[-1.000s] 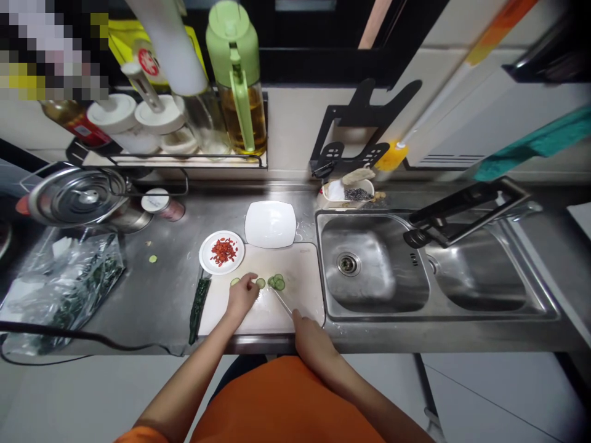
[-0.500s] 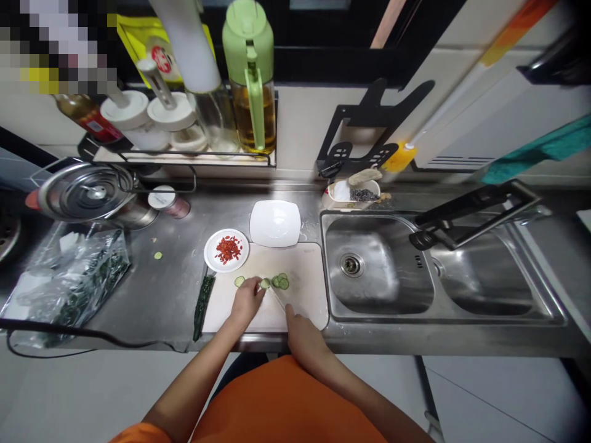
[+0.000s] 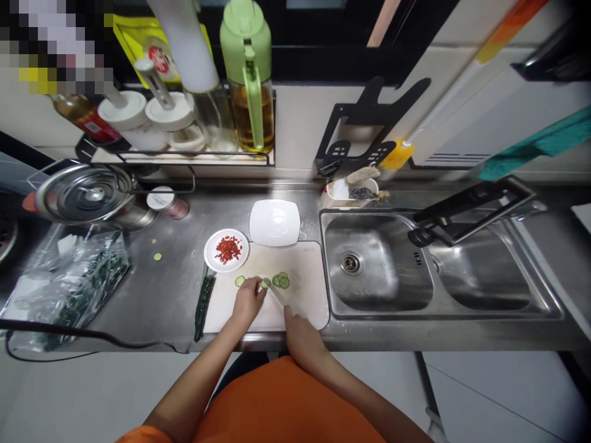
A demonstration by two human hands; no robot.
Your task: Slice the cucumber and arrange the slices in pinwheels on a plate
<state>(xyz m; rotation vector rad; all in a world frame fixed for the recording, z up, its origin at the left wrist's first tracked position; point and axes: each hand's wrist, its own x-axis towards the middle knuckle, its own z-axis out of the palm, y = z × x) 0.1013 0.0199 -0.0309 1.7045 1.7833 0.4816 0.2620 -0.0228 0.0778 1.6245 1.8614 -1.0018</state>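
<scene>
My right hand (image 3: 302,335) is closed round the handle of a thin knife (image 3: 276,298), its blade slanting up and left over the white cutting board (image 3: 309,264). On the board my left hand (image 3: 248,301) has its fingers bent and pressed on a small piece of cucumber (image 3: 265,283), mostly covered by them. The blade's tip end meets that piece. Several cucumber slices (image 3: 281,280) lie in an overlapping group to the right, and one slice (image 3: 240,281) lies left of my fingers. A long dark-green cucumber (image 3: 204,307) rests along the board's left edge.
A white plate (image 3: 210,253) of small red pieces and a white square dish (image 3: 274,221) stand behind the board. To the right is a double sink (image 3: 378,264) with a black faucet (image 3: 462,215). At left lie a plastic bag of greens (image 3: 87,289) and a lidded pot (image 3: 92,194).
The knife blade has shifted very slightly by the cucumber piece, with my right hand barely moving. My left hand stays in place. The whole view has drifted a little.
</scene>
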